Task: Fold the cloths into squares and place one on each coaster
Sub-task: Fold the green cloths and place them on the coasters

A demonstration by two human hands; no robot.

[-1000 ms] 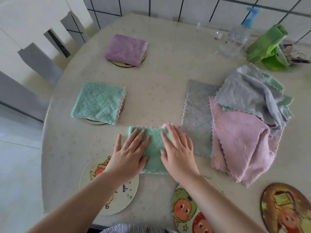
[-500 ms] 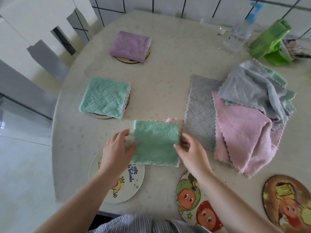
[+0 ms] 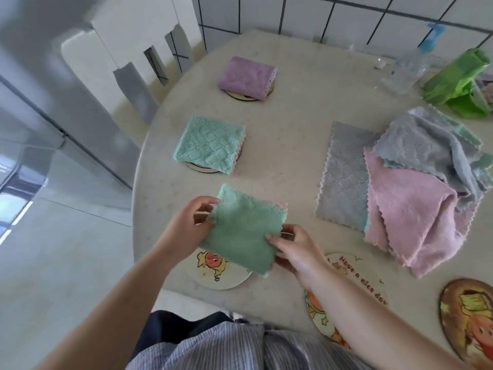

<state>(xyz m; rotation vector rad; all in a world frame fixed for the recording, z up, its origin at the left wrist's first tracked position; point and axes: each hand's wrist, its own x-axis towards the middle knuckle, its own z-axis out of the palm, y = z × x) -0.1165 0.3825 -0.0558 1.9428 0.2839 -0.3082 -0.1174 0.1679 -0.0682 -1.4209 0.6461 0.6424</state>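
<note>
A folded green cloth [image 3: 244,228] is lifted off the table, tilted, above the white cartoon coaster [image 3: 216,273] near the front edge. My left hand [image 3: 186,228] pinches its left edge, and my right hand [image 3: 296,249] pinches its right lower corner. A folded mint cloth [image 3: 209,144] lies on a coaster farther back, and a folded purple cloth [image 3: 246,77] lies on another at the far side. A second cartoon coaster [image 3: 354,273] sits under my right forearm, and a brown picture coaster [image 3: 466,316] lies at the right edge.
A heap of unfolded cloths lies at the right: a flat grey cloth [image 3: 341,174], a pink cloth [image 3: 410,217] and a crumpled grey cloth [image 3: 432,145]. A spray bottle [image 3: 408,68] and a green bag [image 3: 458,81] stand at the back right. White chairs stand left.
Both hands stopped pressing the green cloth flat, took hold of its side edges and lifted it toward the white cartoon coaster. The camera view shifted right.
</note>
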